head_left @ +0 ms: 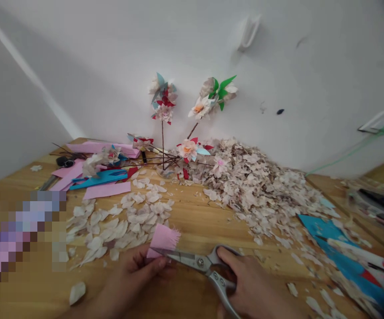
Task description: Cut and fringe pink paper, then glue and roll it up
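Observation:
My left hand [139,270] pinches a small pink paper piece [163,237] near the front middle of the table. Fine fringe cuts show along the paper's right edge. In my right hand [248,279] is a pair of grey metal scissors [202,263], with fingers through the handles. The blades point left, and their tips lie at the lower part of the pink paper, close to my left fingertips. Pale loose petals [112,226] lie just behind and left of my left hand.
A big heap of pale petals [255,177] covers the back right. Paper flowers on twigs [188,150] lean at the wall. Pink strips [107,190] and blue paper [100,178] lie back left; a blue sheet [328,230] and pens [361,250] are at right.

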`<action>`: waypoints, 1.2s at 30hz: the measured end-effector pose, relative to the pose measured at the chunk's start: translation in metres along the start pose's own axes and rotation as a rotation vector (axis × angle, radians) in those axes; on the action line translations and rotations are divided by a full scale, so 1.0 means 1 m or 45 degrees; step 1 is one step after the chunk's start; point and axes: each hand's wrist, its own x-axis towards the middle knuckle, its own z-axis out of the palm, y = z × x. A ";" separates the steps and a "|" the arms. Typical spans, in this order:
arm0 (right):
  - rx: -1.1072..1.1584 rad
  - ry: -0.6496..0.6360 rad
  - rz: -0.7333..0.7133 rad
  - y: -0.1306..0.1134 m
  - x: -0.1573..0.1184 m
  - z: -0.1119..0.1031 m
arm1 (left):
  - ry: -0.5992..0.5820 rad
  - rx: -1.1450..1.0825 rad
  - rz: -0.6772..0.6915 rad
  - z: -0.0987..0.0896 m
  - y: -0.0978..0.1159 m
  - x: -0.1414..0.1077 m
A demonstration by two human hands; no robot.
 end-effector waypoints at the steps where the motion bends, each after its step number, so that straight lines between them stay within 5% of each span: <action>1: -0.005 0.011 -0.023 0.000 0.000 0.000 | -0.016 -0.017 0.008 0.001 0.001 -0.001; 11: -0.007 0.017 -0.081 -0.002 0.001 -0.009 | -0.137 -0.062 0.083 -0.001 0.005 -0.002; 26: -0.141 -0.009 -0.095 0.002 0.007 -0.008 | -0.074 0.040 0.070 0.000 0.011 0.000; 36: 0.030 -0.048 -0.056 0.009 0.006 -0.010 | 0.007 0.007 0.039 -0.007 0.004 0.002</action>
